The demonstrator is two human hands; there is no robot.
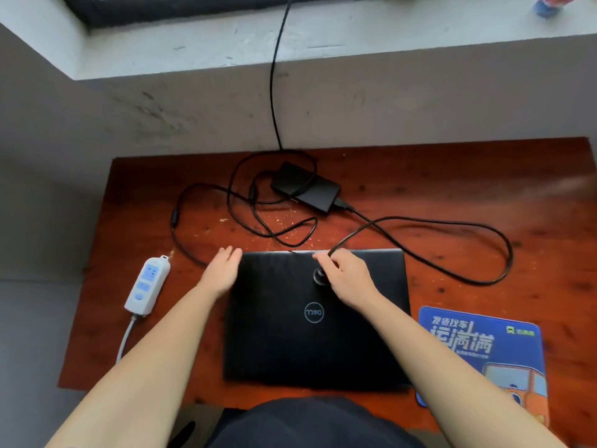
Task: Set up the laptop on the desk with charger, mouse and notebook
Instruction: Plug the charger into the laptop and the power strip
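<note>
Honestly, right hand (347, 276) pinching the charger plug (320, 277), left hand (223, 270) open flat, those tangled charger cable (452, 253) loops could snag and drag the power brick (305, 186).

The desk (452, 189) is reddish-brown wood with a dull sheen, its grain blotched dark and flecked with pale crumbs toward 12 o'clock of the laptop (315, 318). The laptop lid is matt black, finely textured, with a shiny ringed logo. The charger brick (305, 186) is smooth black plastic, faintly glossy; its cable (452, 273) looks like black rubber. At 9 o'clock the power strip (147, 286) is glossy white plastic. At 4 o'clock the mouse pad (484, 350) has a printed, soft-looking matt face. The windowsill (355, 43) is rough, scuffed grey plaster.
</note>
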